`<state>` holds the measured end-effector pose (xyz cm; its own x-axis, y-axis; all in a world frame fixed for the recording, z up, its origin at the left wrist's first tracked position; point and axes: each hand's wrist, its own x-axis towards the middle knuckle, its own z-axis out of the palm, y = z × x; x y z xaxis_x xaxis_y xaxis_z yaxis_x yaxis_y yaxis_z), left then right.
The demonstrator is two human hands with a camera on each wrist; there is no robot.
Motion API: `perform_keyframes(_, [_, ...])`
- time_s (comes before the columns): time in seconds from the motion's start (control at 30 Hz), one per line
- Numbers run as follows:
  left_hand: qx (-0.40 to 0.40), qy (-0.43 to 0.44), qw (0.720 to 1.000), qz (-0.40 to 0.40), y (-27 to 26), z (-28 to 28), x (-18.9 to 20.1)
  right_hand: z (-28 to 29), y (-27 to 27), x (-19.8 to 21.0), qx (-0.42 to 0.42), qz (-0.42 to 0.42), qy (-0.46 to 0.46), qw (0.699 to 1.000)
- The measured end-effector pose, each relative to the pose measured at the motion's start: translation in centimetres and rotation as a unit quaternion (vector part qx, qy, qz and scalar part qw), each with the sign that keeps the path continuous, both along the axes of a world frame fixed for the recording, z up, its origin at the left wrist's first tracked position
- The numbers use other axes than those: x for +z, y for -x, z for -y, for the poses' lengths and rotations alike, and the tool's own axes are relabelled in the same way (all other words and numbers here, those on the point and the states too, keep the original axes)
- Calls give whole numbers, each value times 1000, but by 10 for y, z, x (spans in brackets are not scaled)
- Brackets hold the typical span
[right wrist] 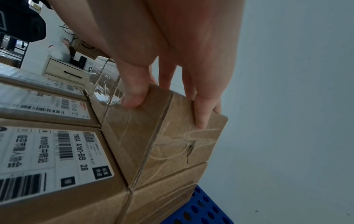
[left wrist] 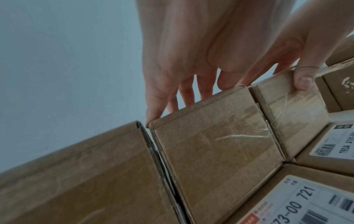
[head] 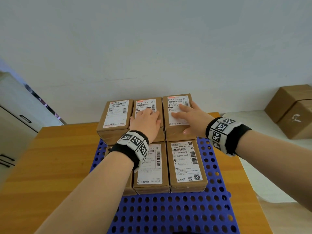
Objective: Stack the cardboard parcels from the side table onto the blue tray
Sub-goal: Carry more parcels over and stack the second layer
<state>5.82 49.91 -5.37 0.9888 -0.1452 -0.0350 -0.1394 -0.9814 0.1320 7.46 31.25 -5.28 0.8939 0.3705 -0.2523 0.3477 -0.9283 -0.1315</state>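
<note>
A blue perforated tray [head: 168,213] lies on a wooden table and carries several labelled cardboard parcels. The back row is two layers high, with three parcels on top. My left hand [head: 148,117] lies flat on the middle back parcel [head: 146,105], fingers straight across its top [left wrist: 214,136]. My right hand [head: 190,115] rests on the right back parcel [head: 177,102]. Its fingers are spread on the label, and the thumb and little finger press the front face [right wrist: 172,144]. This parcel sits on a lower one [right wrist: 162,189]. Two front parcels [head: 185,164] lie one layer high.
The white side table [head: 253,125] at the right holds large brown boxes [head: 290,110]. The wooden table [head: 59,157] extends to the left of the tray. A pale cabinet [head: 15,115] stands at far left. The wall is close behind the parcels. The tray's near part [right wrist: 203,212] is bare.
</note>
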Motion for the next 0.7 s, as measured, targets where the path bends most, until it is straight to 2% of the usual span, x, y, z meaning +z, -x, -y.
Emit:
perform_keyframes(0.5, [1, -5, 1000, 13, 1, 1, -3, -4, 2, 5, -13, 0, 7, 1000])
perform_keyframes(0.7, [1, -14, 1000, 17, 4, 3, -2, -7, 6, 4, -23, 25, 13, 999])
